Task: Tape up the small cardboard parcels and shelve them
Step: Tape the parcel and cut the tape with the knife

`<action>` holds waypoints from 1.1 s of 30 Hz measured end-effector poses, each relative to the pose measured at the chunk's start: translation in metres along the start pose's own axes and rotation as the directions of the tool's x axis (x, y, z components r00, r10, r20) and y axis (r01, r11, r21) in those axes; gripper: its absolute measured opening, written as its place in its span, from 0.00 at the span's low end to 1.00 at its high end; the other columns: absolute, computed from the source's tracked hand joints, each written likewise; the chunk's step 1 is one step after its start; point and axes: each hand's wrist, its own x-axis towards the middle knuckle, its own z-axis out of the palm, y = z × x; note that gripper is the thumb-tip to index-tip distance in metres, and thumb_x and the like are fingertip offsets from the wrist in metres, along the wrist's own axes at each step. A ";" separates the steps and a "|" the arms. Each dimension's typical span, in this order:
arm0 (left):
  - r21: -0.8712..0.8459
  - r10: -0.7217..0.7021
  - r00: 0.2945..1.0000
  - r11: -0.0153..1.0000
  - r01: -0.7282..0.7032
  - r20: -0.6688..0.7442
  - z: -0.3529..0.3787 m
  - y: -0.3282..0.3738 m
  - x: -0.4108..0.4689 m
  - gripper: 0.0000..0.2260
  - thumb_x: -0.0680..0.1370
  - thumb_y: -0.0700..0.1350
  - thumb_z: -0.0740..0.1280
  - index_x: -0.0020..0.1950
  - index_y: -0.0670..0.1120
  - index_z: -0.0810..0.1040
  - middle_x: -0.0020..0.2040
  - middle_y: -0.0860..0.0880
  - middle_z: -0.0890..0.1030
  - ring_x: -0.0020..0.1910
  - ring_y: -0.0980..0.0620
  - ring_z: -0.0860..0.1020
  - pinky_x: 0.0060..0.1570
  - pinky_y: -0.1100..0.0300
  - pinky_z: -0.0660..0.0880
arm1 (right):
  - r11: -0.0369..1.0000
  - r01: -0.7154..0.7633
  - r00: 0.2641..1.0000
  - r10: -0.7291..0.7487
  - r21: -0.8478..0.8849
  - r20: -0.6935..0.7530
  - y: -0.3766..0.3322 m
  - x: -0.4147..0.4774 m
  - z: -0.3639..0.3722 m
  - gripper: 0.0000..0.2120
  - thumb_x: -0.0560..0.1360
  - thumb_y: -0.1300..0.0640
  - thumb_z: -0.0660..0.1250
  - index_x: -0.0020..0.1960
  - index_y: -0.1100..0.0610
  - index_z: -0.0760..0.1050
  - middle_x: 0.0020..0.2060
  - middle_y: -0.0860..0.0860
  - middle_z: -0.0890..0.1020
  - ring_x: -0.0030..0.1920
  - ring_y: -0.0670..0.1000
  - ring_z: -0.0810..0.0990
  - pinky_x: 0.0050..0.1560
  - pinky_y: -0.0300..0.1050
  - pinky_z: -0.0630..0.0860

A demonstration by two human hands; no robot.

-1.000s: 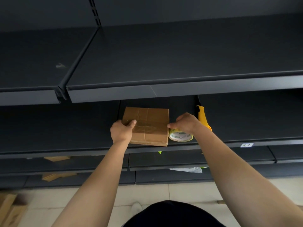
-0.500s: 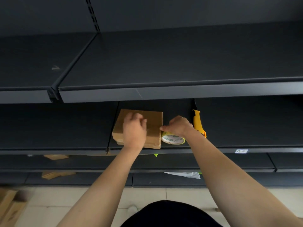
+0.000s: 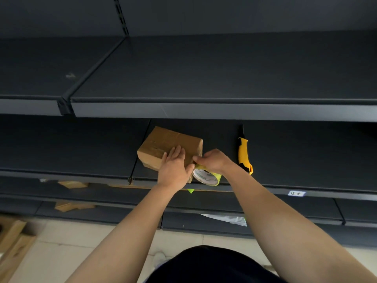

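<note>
A small brown cardboard parcel (image 3: pixel 165 145) lies on the middle dark shelf (image 3: pixel 295 160), turned at an angle. My left hand (image 3: pixel 173 168) lies flat on the parcel's near right part, fingers spread, pressing down. My right hand (image 3: pixel 214 161) grips a roll of clear tape (image 3: pixel 206 176) with a yellow-green core, held against the parcel's right near corner. Whether a strip of tape runs from the roll onto the box is hidden by my hands.
A yellow and black utility knife (image 3: pixel 243 153) lies on the same shelf, right of my right hand. The upper shelf (image 3: pixel 204 111) overhangs just above. Flat cardboard pieces (image 3: pixel 71 205) sit on lower shelves and at the floor's left (image 3: pixel 12 237). A white sheet (image 3: pixel 226 218) lies lower down.
My left hand slid from the parcel's left edge to its top right. The parcel has turned at an angle, and my right hand with the tape roll stays at its right edge.
</note>
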 end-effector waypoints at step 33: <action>-0.821 -0.598 0.575 -0.298 0.487 0.558 -0.003 0.000 0.001 0.14 0.75 0.44 0.70 0.55 0.36 0.75 0.40 0.39 0.81 0.22 0.49 0.80 0.20 0.61 0.74 | 0.898 -0.420 0.828 0.317 -0.136 -0.463 0.091 0.035 -0.021 0.28 0.75 0.57 0.66 0.71 0.61 0.58 0.67 0.60 0.67 0.67 0.61 0.65 0.65 0.55 0.64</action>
